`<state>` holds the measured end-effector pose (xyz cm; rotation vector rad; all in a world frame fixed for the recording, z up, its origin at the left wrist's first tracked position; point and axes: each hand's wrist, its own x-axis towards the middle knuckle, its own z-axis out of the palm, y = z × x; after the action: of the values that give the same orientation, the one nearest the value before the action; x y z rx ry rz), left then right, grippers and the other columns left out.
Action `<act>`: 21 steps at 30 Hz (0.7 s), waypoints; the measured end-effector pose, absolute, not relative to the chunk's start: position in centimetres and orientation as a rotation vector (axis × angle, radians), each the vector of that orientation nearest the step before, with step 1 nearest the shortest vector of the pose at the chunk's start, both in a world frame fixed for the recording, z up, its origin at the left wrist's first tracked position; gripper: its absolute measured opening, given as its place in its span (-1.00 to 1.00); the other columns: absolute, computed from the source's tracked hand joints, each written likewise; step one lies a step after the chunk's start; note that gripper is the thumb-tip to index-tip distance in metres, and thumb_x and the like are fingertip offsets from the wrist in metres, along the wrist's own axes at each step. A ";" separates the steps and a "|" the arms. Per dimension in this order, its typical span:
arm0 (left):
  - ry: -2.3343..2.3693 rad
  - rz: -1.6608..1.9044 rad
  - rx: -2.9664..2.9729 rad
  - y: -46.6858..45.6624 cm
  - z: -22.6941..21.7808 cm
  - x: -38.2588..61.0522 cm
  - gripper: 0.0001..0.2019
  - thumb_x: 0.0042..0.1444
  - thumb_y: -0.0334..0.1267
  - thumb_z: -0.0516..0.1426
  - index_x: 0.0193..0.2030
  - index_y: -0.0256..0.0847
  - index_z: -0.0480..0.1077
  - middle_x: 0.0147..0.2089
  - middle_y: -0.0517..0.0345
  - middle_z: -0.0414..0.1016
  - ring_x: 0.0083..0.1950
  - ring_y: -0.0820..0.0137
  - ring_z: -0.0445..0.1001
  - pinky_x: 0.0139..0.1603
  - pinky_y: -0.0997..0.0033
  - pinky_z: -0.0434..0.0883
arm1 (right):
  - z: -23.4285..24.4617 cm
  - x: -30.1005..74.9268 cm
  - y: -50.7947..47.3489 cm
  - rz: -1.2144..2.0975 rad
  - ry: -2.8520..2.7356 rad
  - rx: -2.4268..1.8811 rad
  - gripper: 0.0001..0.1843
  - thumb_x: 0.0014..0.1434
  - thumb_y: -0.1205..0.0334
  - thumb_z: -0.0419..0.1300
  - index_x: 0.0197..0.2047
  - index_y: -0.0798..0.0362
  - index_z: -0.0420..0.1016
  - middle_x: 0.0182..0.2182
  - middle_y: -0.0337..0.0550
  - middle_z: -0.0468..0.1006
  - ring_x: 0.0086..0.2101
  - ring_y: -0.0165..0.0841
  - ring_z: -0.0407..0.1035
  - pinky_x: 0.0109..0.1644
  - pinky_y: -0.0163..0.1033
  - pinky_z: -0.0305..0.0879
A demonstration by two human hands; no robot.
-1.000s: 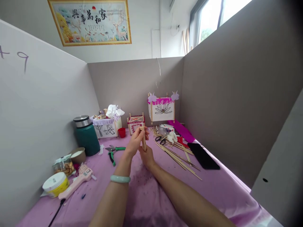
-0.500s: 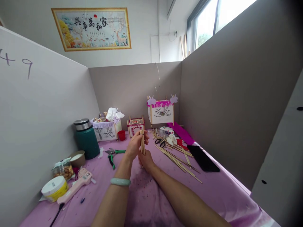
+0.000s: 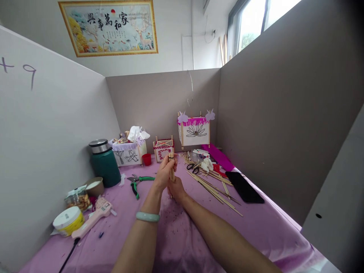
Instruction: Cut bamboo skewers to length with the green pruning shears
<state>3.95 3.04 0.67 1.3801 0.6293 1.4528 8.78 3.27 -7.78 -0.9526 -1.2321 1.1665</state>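
A bundle of thin bamboo sticks [image 3: 171, 170] stands upright between my hands, its top ends showing above my fingers. My left hand [image 3: 165, 173], with a pale green jade bangle [image 3: 147, 217] on the wrist, grips the upper part. My right hand [image 3: 175, 188] holds the lower part just below it, and the two hands touch. Loose bamboo sticks [image 3: 212, 188] lie on the table to the right of my right hand. Green-handled pruning shears [image 3: 135, 184] lie to the left of my left hand.
A pink-covered table [image 3: 182, 235] holds small paper-and-stick lanterns [image 3: 194, 133], a green flask [image 3: 104, 167], a red cup [image 3: 146, 159], scissors [image 3: 192, 168], a pink glue gun [image 3: 96, 216], a tape roll [image 3: 68, 221] and a black pad [image 3: 243, 187]. Grey partitions enclose it on three sides.
The view has swayed slightly and levelled out. My hands stay together around the sticks, shifting only a little.
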 end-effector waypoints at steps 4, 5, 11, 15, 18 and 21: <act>0.629 1.509 1.462 3.4 -0.1 4.1 -0.73 0.10 -0.13 0.09 -0.10 -0.21 0.31 -0.42 0.26 0.23 -0.48 0.55 0.18 -0.48 0.53 0.17 | -7.2 8.9 2.8 1.200 -1.215 -0.998 -0.62 0.06 0.00 0.10 -0.63 -0.01 0.10 -0.83 -0.38 0.08 -0.73 -0.50 -0.02 -0.66 -0.34 -0.12; 0.624 1.513 1.475 3.5 -0.2 4.2 -0.74 0.11 -0.12 0.09 -0.11 -0.21 0.30 -0.44 0.27 0.21 -0.50 0.55 0.16 -0.49 0.53 0.15 | -7.0 8.9 2.6 1.200 -1.210 -1.001 -0.64 0.06 0.03 0.10 -0.63 -0.01 0.11 -0.82 -0.38 0.09 -0.72 -0.50 -0.01 -0.65 -0.34 -0.12; 0.641 1.513 1.457 3.6 -0.1 4.4 -0.74 0.10 -0.09 0.09 -0.14 -0.19 0.28 -0.48 0.31 0.14 -0.53 0.55 0.11 -0.53 0.55 0.11 | -6.3 9.1 2.1 1.200 -1.202 -1.012 -0.71 0.06 0.13 0.10 -0.61 0.00 0.15 -0.79 -0.36 0.12 -0.69 -0.48 0.03 -0.64 -0.35 -0.08; 0.618 1.481 1.446 3.4 0.1 4.2 -0.72 0.09 -0.10 0.11 -0.12 -0.20 0.31 -0.45 0.27 0.22 -0.51 0.55 0.16 -0.50 0.55 0.16 | -6.1 9.2 2.2 1.205 -1.205 -1.040 -0.68 0.09 0.11 0.10 -0.61 -0.01 0.14 -0.79 -0.36 0.12 -0.70 -0.47 0.05 -0.64 -0.33 -0.03; 0.594 1.484 1.397 3.5 0.1 4.0 -0.70 0.08 -0.13 0.13 -0.08 -0.21 0.33 -0.36 0.21 0.31 -0.46 0.55 0.21 -0.45 0.54 0.21 | -6.6 9.0 2.8 1.197 -1.217 -1.058 -0.65 0.09 0.06 0.11 -0.61 -0.01 0.13 -0.79 -0.35 0.12 -0.70 -0.46 0.06 -0.65 -0.34 -0.03; 0.590 1.479 1.380 3.6 -0.1 4.0 -0.71 0.08 -0.13 0.12 -0.08 -0.21 0.35 -0.36 0.20 0.30 -0.45 0.54 0.22 -0.45 0.54 0.21 | -7.4 8.8 3.5 1.095 -1.262 -1.009 -0.67 0.10 0.03 0.11 -0.58 -0.01 0.17 -0.78 -0.34 0.13 -0.68 -0.45 0.10 -0.65 -0.35 -0.01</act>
<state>4.00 3.63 -0.09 1.3798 0.5903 1.4785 8.75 3.50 -7.42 -1.0089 -1.2617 1.0951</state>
